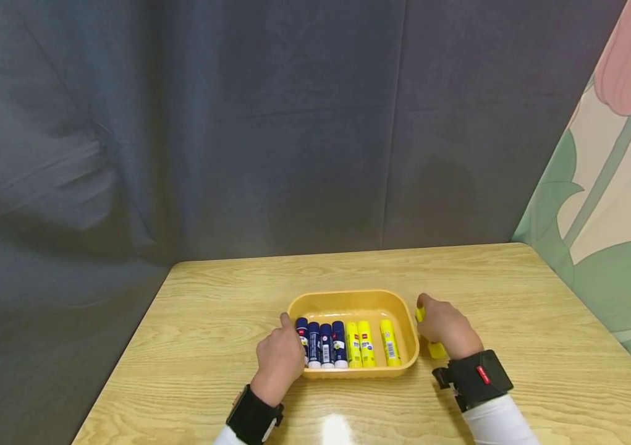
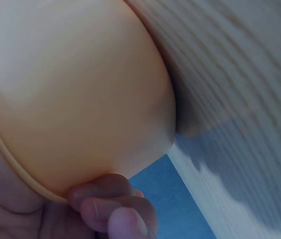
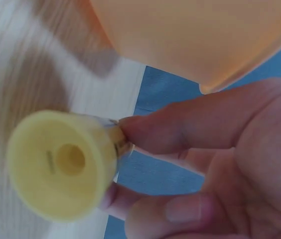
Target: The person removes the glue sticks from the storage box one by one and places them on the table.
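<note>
A yellow plastic tray point(image 1: 343, 298) stands on the table. Inside lie several dark blue glue sticks point(image 1: 326, 346) with white ends, side by side on the left. Three yellow glue sticks point(image 1: 367, 343) lie to their right, the rightmost one set apart by a gap. My left hand point(image 1: 280, 352) grips the tray's left end, its thumb at the rim and its fingers curled against the outer wall point(image 2: 90, 99). Just outside the tray's right end, my right hand point(image 1: 448, 327) pinches another yellow glue stick point(image 3: 56, 164), whose hollow round end faces the right wrist camera.
The light wood table point(image 1: 226, 309) extends around the tray on all sides. Behind it and to the left hangs a dark grey curtain point(image 1: 293, 136). A flower-patterned cloth point(image 1: 615, 204) covers the right side. Black straps point(image 1: 479, 377) circle both wrists.
</note>
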{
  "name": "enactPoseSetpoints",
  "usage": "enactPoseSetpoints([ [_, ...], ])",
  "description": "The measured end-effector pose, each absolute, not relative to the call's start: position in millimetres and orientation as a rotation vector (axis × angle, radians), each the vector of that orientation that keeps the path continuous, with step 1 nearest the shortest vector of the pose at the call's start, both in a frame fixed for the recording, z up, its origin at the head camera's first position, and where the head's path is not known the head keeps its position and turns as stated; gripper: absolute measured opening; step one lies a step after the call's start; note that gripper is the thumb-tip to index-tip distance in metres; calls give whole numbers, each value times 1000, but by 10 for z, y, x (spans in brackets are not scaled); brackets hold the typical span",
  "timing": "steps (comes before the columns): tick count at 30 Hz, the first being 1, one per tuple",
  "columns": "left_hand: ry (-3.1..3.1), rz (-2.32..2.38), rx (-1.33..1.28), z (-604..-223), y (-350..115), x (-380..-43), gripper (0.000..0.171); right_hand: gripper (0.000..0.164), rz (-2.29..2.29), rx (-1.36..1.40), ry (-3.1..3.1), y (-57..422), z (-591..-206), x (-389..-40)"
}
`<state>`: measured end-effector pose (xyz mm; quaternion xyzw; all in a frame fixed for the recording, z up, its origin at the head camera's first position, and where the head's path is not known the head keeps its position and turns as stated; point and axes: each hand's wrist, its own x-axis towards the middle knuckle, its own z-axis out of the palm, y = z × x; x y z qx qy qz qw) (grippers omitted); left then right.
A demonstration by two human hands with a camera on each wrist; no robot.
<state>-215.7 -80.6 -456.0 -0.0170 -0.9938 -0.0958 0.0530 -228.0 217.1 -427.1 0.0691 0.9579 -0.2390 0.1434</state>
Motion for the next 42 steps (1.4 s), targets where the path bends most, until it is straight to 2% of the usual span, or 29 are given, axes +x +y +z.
enactPoseSetpoints([
  [14, -3033, -292, -37, -4557, -800, -2152, 56, 54, -715, 210, 2733, 2183, -4316, -2288],
  [42, -3018, -276, -50, -4551, -805, -2149, 48, 55, -730, 204, 2706, 2160, -4260, -2255],
])
